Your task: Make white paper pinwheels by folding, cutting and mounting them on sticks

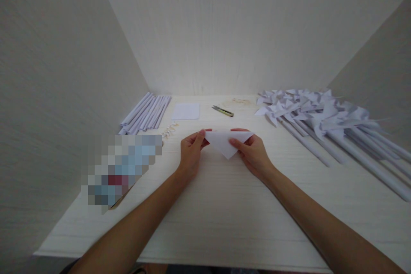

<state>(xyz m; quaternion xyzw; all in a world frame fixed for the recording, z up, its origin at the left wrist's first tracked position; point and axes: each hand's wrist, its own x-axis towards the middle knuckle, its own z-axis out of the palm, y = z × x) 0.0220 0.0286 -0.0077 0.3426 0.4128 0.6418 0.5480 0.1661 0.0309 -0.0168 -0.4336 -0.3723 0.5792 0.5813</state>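
A white sheet of paper (221,141), folded into a triangle, is held up over the middle of the table with its point toward me. My left hand (192,150) pinches its left corner between thumb and fingers. At the right side, my right hand (253,152) grips the paper, thumb lying on the near face and fingers behind. Beyond the hands lies a pair of small yellow-handled thread snips (223,111). Left of the snips is a flat stack of white square paper (185,111).
Rolled white paper sticks (146,113) lie at the back left. Several paper pinwheels on sticks (321,115) are heaped along the right. A blurred-out item (128,171) sits at the left, near small curled pieces (170,129). Walls rise on three sides of the table (218,222).
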